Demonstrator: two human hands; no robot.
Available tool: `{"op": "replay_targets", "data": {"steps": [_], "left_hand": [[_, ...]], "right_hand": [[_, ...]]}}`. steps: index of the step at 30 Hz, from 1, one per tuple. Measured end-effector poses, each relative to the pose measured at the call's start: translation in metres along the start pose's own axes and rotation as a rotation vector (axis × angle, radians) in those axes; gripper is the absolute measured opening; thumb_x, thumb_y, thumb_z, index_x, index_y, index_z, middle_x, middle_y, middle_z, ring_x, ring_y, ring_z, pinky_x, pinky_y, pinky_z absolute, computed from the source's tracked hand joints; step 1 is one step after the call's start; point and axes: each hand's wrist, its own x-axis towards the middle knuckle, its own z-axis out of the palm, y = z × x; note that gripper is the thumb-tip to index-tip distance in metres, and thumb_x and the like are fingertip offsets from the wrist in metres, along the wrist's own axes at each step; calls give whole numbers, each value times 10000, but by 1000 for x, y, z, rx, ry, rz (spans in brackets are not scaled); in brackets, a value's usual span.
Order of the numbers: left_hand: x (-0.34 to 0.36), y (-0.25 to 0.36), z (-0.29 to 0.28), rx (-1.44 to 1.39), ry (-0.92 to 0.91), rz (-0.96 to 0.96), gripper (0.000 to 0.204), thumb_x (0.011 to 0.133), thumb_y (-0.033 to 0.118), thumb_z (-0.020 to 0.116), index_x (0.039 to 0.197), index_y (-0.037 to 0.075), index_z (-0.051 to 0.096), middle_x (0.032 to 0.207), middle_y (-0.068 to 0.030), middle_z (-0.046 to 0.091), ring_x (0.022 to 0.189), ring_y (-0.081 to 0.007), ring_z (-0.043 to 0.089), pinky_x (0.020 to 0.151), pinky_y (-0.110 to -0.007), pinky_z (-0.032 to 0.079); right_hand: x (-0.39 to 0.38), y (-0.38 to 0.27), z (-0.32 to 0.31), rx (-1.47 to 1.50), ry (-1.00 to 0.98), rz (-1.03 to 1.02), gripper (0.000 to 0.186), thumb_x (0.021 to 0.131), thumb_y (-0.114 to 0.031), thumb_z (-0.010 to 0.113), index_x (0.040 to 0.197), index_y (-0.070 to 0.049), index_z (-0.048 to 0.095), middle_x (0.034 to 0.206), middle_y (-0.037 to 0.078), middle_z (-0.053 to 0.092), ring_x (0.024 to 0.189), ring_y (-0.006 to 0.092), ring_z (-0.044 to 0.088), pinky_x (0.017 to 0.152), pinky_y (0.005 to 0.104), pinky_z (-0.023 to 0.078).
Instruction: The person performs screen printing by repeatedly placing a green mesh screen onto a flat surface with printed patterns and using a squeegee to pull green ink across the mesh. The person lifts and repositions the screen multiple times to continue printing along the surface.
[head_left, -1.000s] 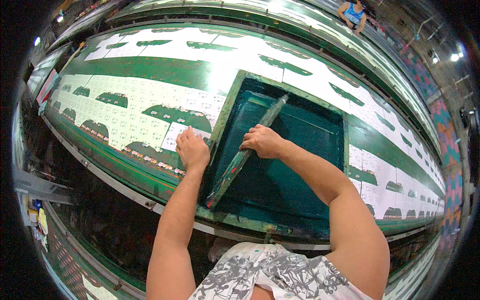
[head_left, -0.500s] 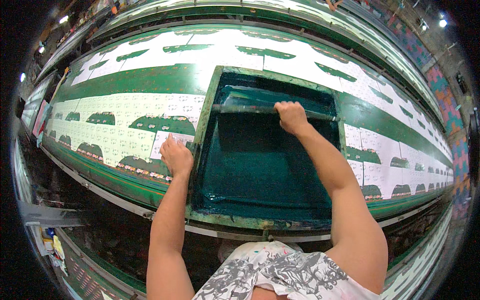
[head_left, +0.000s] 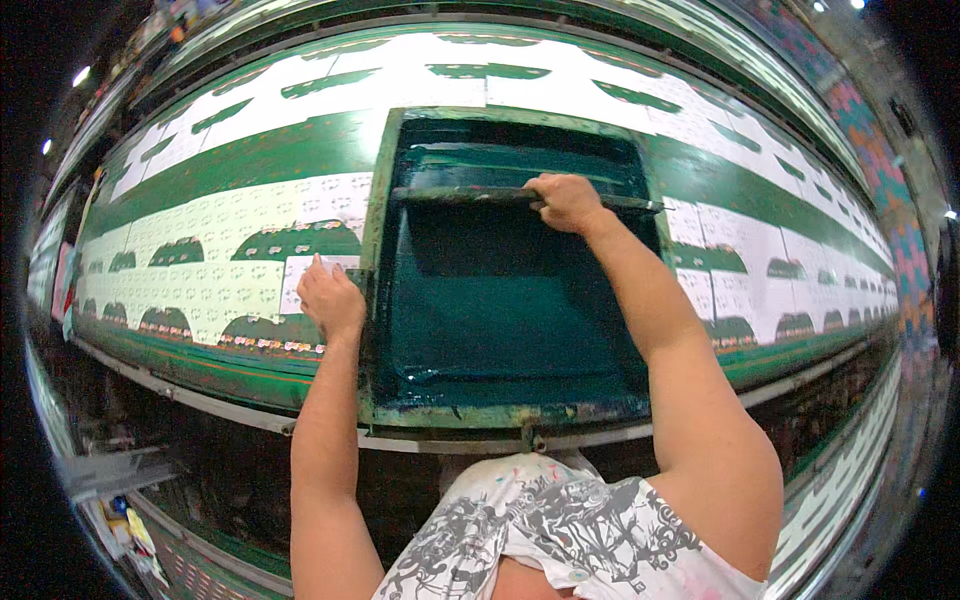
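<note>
My right hand (head_left: pixel 567 203) is closed around the dark bar of a squeegee (head_left: pixel 460 196). The squeegee lies across the upper part of a printing screen (head_left: pixel 520 320), whose mesh is coated in dark teal ink. A worn greenish frame (head_left: pixel 372 235) surrounds the mesh. Just left of that frame, my left hand (head_left: pixel 332 297) rests with its fingers loosely bent and a little apart. Its fingertips touch a small pale rectangular piece (head_left: pixel 297 270) lying over the printed sheets (head_left: pixel 215 225). Whether the fingers pinch that piece is hard to see.
A long green table (head_left: pixel 320 143) runs left to right beneath the screen. White panels (head_left: pixel 590 70) with curved cut-outs line its far side. A metal rail (head_left: pixel 230 408) follows the near edge. Colourful items (head_left: pixel 128 525) sit at the lower left.
The view has shifted slightly, so screen and table appear higher and further left. My right hand stays on the squeegee near the screen's upper part. My left hand stays beside the frame.
</note>
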Motion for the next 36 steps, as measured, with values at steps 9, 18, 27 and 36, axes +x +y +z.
{"op": "replay_targets", "data": {"steps": [9, 18, 27, 36], "left_hand": [[8, -5, 10, -25, 9, 194, 426, 1089, 287, 636, 1471, 100, 658, 1483, -158, 652, 1436, -396, 516, 1190, -603, 401], [-1, 15, -1, -41, -126, 225, 271, 1101, 299, 594, 1239, 207, 808, 1334, -36, 755, 1398, -326, 544, 1178, -585, 389], [9, 9, -5, 45, -118, 210, 282, 1108, 302, 570, 1226, 190, 800, 1308, -91, 761, 1300, -373, 603, 1093, -585, 469], [0, 21, -18, 301, 73, 280, 369, 1126, 332, 546, 1188, 53, 779, 1218, -191, 762, 1196, -408, 652, 1007, -572, 528]], "right_hand": [[-157, -104, 13, 48, 60, 13, 325, 831, -151, 773, 1154, -178, 746, 1061, 106, 738, 1056, 341, 755, 898, 508, 624], [-277, -184, 24, 2, 85, -16, 304, 816, -184, 790, 1116, -154, 745, 1019, 102, 714, 985, 346, 734, 834, 491, 580], [-302, -189, 19, 169, 91, -113, 598, 931, -567, 780, 1301, -99, 761, 1171, 117, 713, 1113, 334, 670, 923, 479, 538], [-344, -10, 8, 351, 520, 81, 492, 977, -381, 810, 1372, -97, 730, 1509, 187, 635, 1448, 435, 542, 1233, 563, 404]]}}
